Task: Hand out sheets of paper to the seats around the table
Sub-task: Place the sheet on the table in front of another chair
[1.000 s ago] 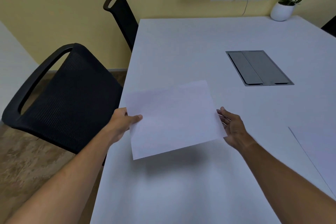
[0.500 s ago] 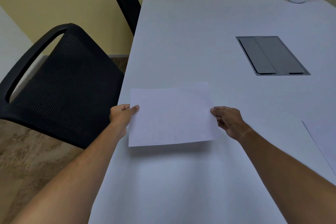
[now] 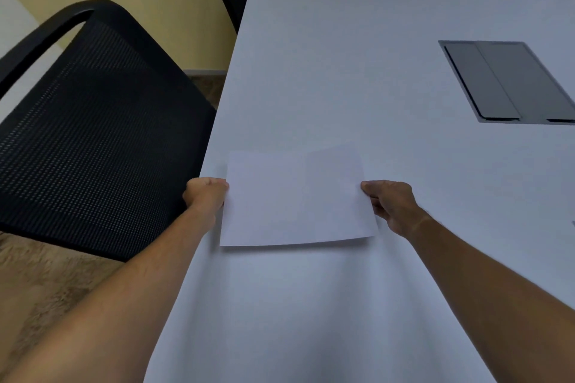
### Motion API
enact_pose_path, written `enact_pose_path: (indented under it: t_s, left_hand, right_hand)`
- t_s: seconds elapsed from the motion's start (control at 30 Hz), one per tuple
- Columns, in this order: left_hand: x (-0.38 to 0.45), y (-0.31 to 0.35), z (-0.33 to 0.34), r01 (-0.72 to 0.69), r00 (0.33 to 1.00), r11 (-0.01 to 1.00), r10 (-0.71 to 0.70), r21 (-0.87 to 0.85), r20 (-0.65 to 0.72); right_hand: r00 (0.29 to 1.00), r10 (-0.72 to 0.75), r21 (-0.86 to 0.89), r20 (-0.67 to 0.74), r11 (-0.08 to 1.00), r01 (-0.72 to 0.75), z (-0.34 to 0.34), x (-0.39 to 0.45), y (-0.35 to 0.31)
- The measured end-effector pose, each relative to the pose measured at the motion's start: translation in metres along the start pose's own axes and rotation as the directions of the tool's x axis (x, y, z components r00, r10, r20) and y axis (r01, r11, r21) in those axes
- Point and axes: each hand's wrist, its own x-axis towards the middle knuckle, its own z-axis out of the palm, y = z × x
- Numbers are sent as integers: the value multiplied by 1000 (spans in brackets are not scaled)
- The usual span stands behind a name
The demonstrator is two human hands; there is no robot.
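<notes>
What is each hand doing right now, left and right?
Left hand: closed on the left edge of the white rectangular paper sheet.
Right hand: closed on the same sheet's right edge.

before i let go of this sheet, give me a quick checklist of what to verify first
1. Sheet lies by the table edge nearest the mesh chair: ok.
2. Sheet is flat on the table: cannot tell; only a thin shadow shows under its near edge.
3. Left hand and right hand each pinch a side edge, so both must release: ok.
4. Only one sheet is in the grip: cannot tell; a faint second outline shows at the far right corner.
5. Sheet clear of the grey cable hatch: ok.
6. No part of the sheet overhangs the table edge: ok.
</notes>
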Motion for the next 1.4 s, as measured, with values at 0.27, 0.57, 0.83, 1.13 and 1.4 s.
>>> enact_pose_path:
  t_s: [0.27,0.57,0.83,1.13,1.4]
  left_hand:
    - [40,0,13,-58,997,987,64,151,-35]
    - [58,-4,24,-163,982,942,184,293,-45]
    - [59,-2,29,-210,968,889,246,407,-39]
    - [60,-4,33,-252,954,849,299,465,-29]
    - [58,-7,35,-270,946,836,322,477,-28]
  right_hand:
    - [996,-25,-196,-81,981,9,24,38,5]
    - [976,-100,-373,-195,927,20,38,47,7]
    - [966,-83,-426,-243,904,-29,43,49,4]
    - [957,-104,-469,-271,882,-37,45,48,5]
    - [957,-147,-498,-249,867,4,46,48,9]
